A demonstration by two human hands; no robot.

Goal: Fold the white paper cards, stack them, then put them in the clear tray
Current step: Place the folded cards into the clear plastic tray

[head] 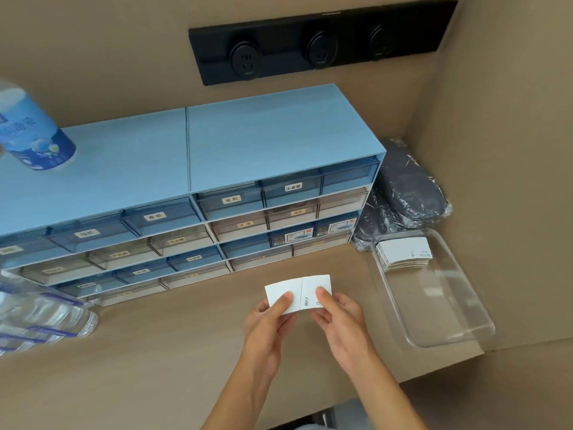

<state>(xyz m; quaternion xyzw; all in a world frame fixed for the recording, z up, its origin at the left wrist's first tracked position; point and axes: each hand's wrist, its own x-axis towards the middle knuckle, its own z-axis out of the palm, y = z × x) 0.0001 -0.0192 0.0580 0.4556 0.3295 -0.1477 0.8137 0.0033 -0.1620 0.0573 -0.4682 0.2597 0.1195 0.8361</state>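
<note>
A white paper card (302,288) with a centre crease is held flat above the tan desk by both hands. My left hand (268,324) pinches its left half with the thumb on top. My right hand (339,321) pinches the right half, near small printed marks. A clear tray (449,308) lies on the desk to the right, apart from my hands. In the tray's far end rests a stack of folded white cards (403,251).
Blue drawer cabinets (198,181) with labelled drawers line the back of the desk. Plastic-wrapped dark items (406,187) sit behind the tray. Water bottles (40,318) lie at the left, a blue canister (34,135) stands on the cabinet. A black socket strip (322,41) is on the wall.
</note>
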